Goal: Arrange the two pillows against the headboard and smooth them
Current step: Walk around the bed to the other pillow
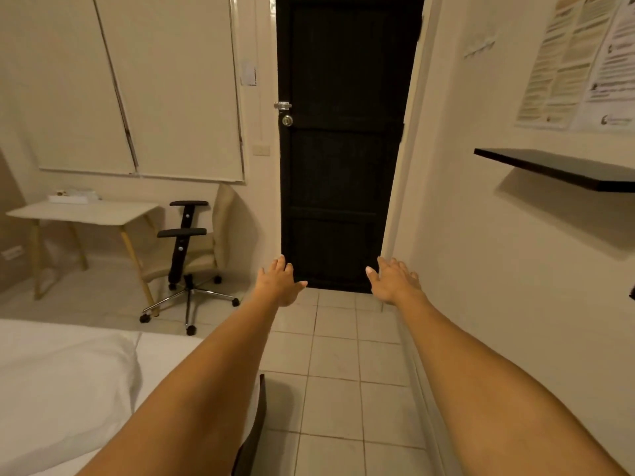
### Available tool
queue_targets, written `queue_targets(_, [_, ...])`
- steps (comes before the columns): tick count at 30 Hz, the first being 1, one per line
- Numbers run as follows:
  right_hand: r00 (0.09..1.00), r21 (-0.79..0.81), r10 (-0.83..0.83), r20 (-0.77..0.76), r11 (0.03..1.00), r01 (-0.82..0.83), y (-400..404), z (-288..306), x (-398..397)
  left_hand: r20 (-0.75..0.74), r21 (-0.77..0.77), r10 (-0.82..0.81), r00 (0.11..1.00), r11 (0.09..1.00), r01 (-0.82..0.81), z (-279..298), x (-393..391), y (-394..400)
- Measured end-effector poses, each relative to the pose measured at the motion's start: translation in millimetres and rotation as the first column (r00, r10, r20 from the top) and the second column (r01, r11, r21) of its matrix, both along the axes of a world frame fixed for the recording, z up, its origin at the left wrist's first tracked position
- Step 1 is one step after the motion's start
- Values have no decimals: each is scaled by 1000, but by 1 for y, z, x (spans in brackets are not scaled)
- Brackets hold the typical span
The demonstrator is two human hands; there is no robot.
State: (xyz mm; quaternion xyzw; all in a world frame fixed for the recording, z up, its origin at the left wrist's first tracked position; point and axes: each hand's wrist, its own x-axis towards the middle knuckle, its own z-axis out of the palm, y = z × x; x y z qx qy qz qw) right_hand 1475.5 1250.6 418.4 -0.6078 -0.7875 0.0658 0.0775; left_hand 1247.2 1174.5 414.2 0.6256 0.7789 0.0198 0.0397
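Arms reach straight forward over the tiled floor toward the black door. Left hand and right hand are both released, fingers spread, grasping nothing. A white pillow lies on the bed, well below and left of the left hand.

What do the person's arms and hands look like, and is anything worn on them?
Both arms are bare to the frame's edge: no sleeves show. The left hand and the right hand wear no gloves, and no watch, bracelet or ring is visible. The fingernails look pale.
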Motion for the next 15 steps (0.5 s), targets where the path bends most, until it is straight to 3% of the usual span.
queue_targets(6, [998,26,65,6,998,-65,110,26,-46,24,44,70,997,996,-71,27,-36,92])
queue_targets(15, [984,28,180,4,983,-180,249,20,-166,22,19,189,982,982,-189,18,-142,219])
